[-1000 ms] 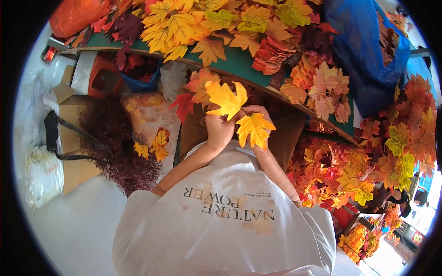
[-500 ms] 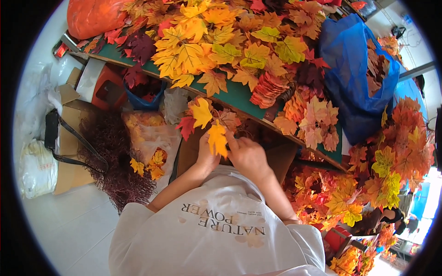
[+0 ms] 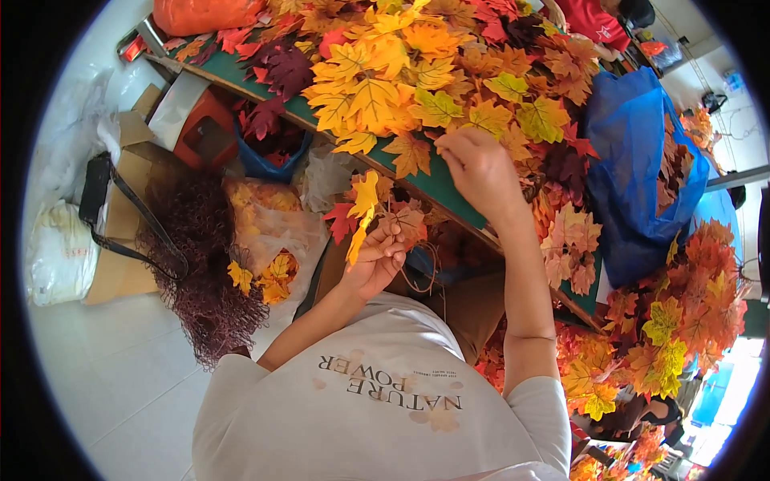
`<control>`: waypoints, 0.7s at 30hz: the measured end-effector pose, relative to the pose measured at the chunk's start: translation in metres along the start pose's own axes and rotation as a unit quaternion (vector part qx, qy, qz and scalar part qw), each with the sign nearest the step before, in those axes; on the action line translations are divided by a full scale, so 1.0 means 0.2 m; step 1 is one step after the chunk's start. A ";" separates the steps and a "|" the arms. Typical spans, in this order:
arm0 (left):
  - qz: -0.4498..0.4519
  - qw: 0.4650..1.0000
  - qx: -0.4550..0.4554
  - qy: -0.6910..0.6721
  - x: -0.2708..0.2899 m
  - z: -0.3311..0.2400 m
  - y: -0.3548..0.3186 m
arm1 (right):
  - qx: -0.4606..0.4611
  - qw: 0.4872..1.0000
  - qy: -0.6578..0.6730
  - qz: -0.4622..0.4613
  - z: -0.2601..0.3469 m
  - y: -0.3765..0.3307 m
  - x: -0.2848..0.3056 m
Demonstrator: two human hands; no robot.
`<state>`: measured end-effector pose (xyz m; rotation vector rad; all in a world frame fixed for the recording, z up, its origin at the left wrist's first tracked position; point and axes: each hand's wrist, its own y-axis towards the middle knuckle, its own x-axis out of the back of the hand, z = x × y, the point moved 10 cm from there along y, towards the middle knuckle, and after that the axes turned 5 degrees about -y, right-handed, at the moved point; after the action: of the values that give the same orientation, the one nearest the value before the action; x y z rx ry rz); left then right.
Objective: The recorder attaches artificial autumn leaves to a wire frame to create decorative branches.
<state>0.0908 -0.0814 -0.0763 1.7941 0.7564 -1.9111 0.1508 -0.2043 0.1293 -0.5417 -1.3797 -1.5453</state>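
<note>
My left hand [image 3: 375, 263] is closed on an artificial maple leaf garland in front of my shirt. On it, a yellow leaf [image 3: 365, 196] stands above the fingers, with a red leaf [image 3: 341, 222] and a pale orange leaf [image 3: 407, 222] beside it. A thin brown stem [image 3: 433, 276] loops down to the right of the hand. My right hand [image 3: 485, 172] is over the green table edge, thumb and fingertips pinched together beside the piled leaves. Whatever the pinch holds, if anything, cannot be made out. Nearest to it are an orange leaf [image 3: 410, 154] and yellow-green leaves [image 3: 489, 117].
Yellow leaves [image 3: 373, 96] heap on the green table [image 3: 449, 192]. A blue bag [image 3: 634, 176] of leaves stands at right, above hanging orange garlands [image 3: 706, 280]. At left are a tangle of dark stems [image 3: 192, 256], a cardboard box [image 3: 120, 264] and a plastic bag of leaves [image 3: 261, 216]. A person in red [image 3: 593, 20] sits across the table.
My right hand has left the garland and moved up and right to the leaf pile. My left hand still holds the garland, whose yellow leaves have turned edge-on. The whole view has shifted slightly.
</note>
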 end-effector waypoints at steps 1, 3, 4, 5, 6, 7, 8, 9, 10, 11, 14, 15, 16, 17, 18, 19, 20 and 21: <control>0.005 1.000 0.006 -0.013 -0.02 0.00 -0.01 | 0.004 1.000 -0.011 0.018 0.00 -0.01 -0.07; 0.000 1.000 0.007 -0.010 -0.03 -0.02 -0.02 | 0.022 0.998 -0.057 0.001 0.06 0.00 -0.11; -0.006 1.000 0.014 -0.007 -0.03 -0.02 -0.03 | 0.035 0.994 -0.106 -0.018 0.10 0.00 -0.12; 0.022 0.999 0.025 -0.019 -0.03 -0.02 -0.03 | 0.037 0.994 -0.104 -0.018 0.10 0.01 -0.15; 0.022 0.999 0.022 -0.019 -0.01 -0.02 -0.03 | 0.041 0.983 -0.179 -0.004 0.10 0.02 -0.20; 0.014 1.000 0.024 -0.011 0.02 -0.02 -0.04 | 0.043 0.966 -0.253 0.010 0.09 0.04 -0.25; 0.006 1.000 0.029 -0.002 0.03 -0.01 -0.04 | 0.043 0.966 -0.254 0.009 0.09 0.05 -0.29; 0.006 1.000 0.029 -0.001 0.02 -0.01 -0.04 | 0.073 0.954 -0.289 0.031 0.10 0.07 -0.35; 0.006 0.999 0.037 0.015 0.00 0.00 -0.05 | 0.103 0.939 -0.324 0.054 0.11 0.09 -0.41; 0.005 0.999 0.044 0.031 -0.01 0.01 -0.05 | 0.103 0.939 -0.323 0.055 0.09 0.10 -0.43; 0.004 0.996 0.028 0.079 -0.08 0.00 -0.04 | 0.119 0.926 -0.352 0.067 0.05 0.11 -0.49; 0.043 0.996 0.037 0.066 -0.10 0.00 -0.04 | 0.136 0.922 -0.359 0.060 0.05 0.10 -0.47; 0.032 0.997 0.035 0.063 -0.08 -0.01 -0.04 | 0.152 0.917 -0.365 0.053 0.05 0.10 -0.46; 0.045 0.997 0.038 0.050 -0.12 -0.01 -0.03 | 0.136 0.920 -0.364 0.038 0.02 0.12 -0.43; 0.059 0.997 0.040 0.038 -0.15 -0.02 -0.01 | 0.120 0.923 -0.365 0.023 0.00 0.14 -0.38; 0.049 0.997 0.041 0.036 -0.14 -0.02 -0.01 | 0.099 0.932 -0.348 -0.026 0.00 0.15 -0.28; 0.055 0.997 0.033 0.037 -0.16 -0.03 0.00 | 0.078 0.937 -0.331 -0.077 -0.01 0.18 -0.17; 0.063 0.997 0.025 0.038 -0.18 -0.04 0.00 | 0.076 0.939 -0.328 -0.075 -0.05 0.20 -0.12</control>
<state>0.1002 -0.0792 -0.0416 1.9073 0.6091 -1.8039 0.1989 -0.2014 0.1260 -0.9260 -2.0649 -1.4128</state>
